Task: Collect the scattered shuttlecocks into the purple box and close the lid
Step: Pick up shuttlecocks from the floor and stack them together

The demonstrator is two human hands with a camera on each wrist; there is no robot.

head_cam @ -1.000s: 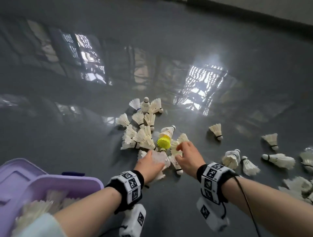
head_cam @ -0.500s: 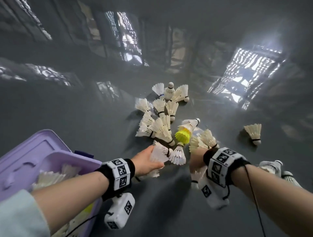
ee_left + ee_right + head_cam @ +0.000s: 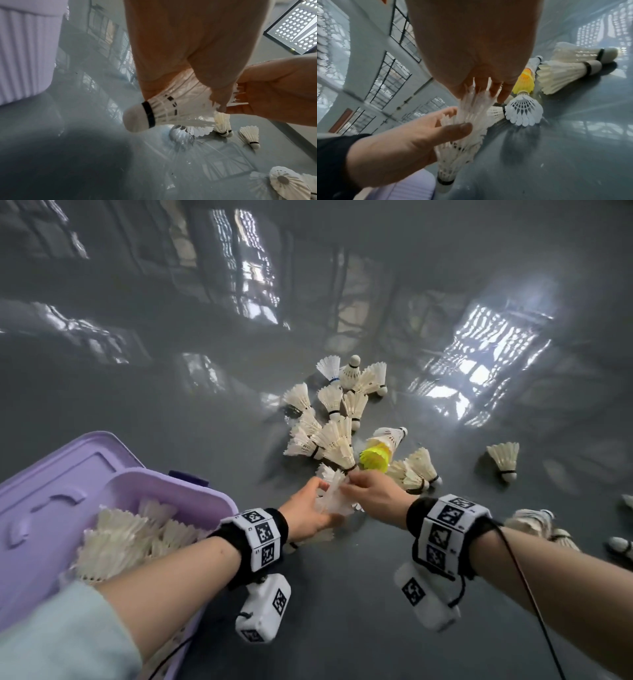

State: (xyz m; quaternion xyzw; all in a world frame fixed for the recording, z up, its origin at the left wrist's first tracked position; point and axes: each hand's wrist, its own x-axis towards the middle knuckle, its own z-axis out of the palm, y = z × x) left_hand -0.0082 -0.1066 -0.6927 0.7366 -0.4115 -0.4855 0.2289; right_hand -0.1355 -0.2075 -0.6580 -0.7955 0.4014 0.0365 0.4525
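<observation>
Glossy grey floor (image 3: 137, 378) carries everything. Left of the hands, the purple box (image 3: 212, 501) stands lid-open, half filled. Beyond it lie scattered shuttlecocks (image 3: 329, 436). Left hand (image 3: 308, 511) grips a white bunch (image 3: 334, 498); right hand (image 3: 373, 494) pinches its feathers, probably passing them across for one drop.

Left hand (image 3: 310, 513) and right hand (image 3: 371, 494) meet, fingers curled.
</observation>
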